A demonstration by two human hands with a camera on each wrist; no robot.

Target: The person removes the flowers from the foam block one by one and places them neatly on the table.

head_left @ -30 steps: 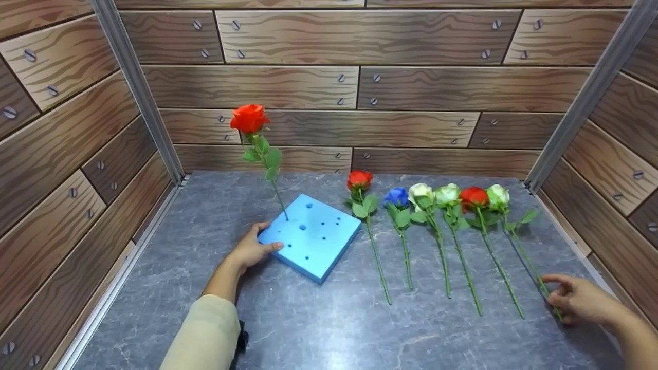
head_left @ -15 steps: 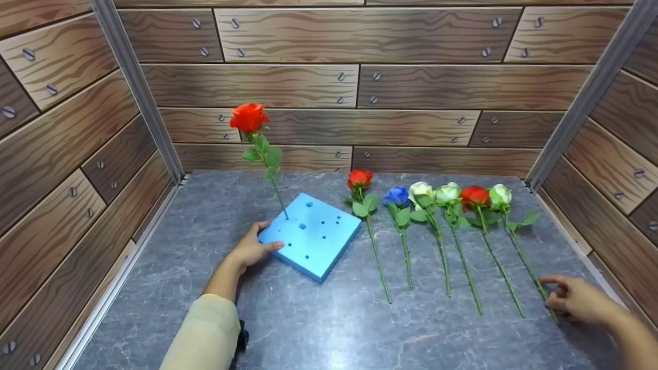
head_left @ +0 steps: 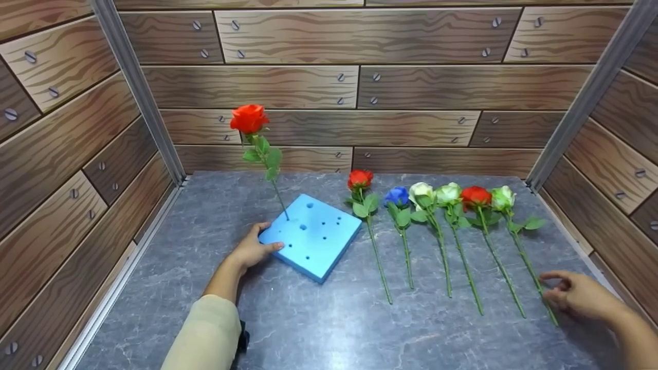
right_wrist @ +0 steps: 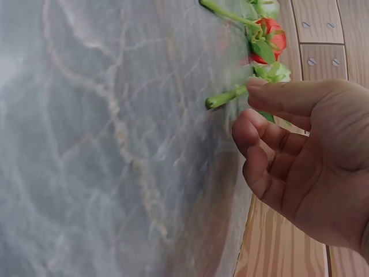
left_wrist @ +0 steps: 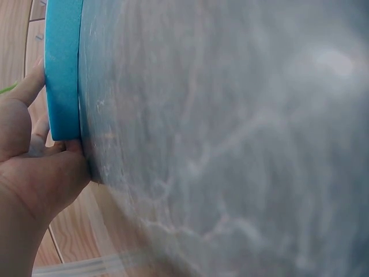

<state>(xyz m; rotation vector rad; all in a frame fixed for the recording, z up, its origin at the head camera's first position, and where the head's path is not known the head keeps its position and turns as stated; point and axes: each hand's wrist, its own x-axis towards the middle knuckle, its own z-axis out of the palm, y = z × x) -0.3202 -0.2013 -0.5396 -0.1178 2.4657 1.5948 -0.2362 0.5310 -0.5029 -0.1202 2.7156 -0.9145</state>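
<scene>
My left hand grips the left corner of a light blue foam block, thumb on its top face and fingers along its side. In the left wrist view the block's edge stands against that hand. Several holes pierce the block, and a red artificial rose stands in it, leaning slightly left. My right hand is at the lower stem of the rightmost white-green rose, which lies on the table. In the right wrist view the thumb is beside the stem end, with the other fingers loosely bent.
Left of that rose lie a red rose, two whitish roses, a blue rose and another red rose, stems toward the front. The grey marbled table is enclosed by wood-patterned walls with metal corner posts.
The rightmost white-green rose has settled onto the table and shifted slightly, its bloom to the right and its stem end to the left. My right hand's fingers have loosened; the left hand stays put.
</scene>
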